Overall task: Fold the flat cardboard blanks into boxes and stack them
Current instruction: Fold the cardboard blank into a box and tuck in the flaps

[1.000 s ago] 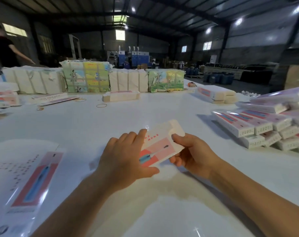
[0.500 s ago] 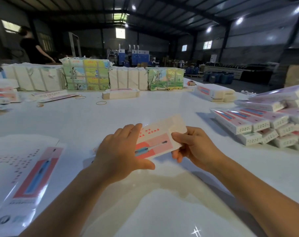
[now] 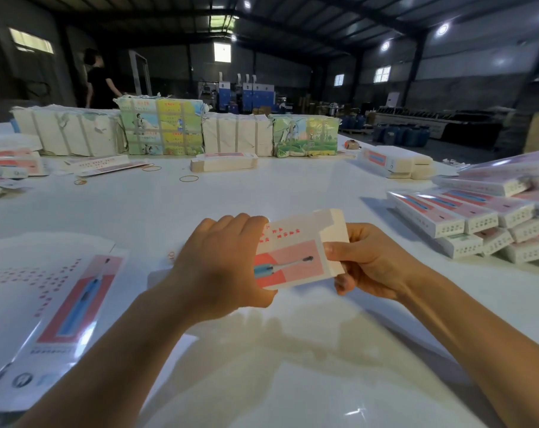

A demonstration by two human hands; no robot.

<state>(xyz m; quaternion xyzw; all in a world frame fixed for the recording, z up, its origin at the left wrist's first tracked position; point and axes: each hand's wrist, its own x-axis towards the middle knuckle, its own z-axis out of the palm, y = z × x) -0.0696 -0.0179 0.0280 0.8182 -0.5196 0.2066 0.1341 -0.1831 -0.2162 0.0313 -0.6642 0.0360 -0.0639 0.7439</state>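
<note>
I see a dim warehouse: dark truss roof (image 3: 292, 13), ceiling lamps (image 3: 443, 29) at two o'clock, small bright window (image 3: 222, 52) at twelve.

A wide white table (image 3: 175, 208) fills most of the room in front of me. Along its far edge stands a row of strapped bundles: pale paper-wrapped ones (image 3: 66, 131) on the left, a green and yellow printed bundle (image 3: 161, 128) beside them, more pale ones (image 3: 237, 134), then another green printed bundle (image 3: 305, 135). Loose rubber bands (image 3: 188, 178) lie on the tabletop near them. Something small and orange (image 3: 351, 144) sits by the far right corner; I cannot tell what it is. Behind the bundles a person in dark clothes (image 3: 98, 81) stands near the wall. Blue machines (image 3: 246, 94) line the back of the hall, and blue drums (image 3: 400, 135) stand on the floor to the right. Round lamps (image 3: 443, 28) glow under the dark roof.
</note>
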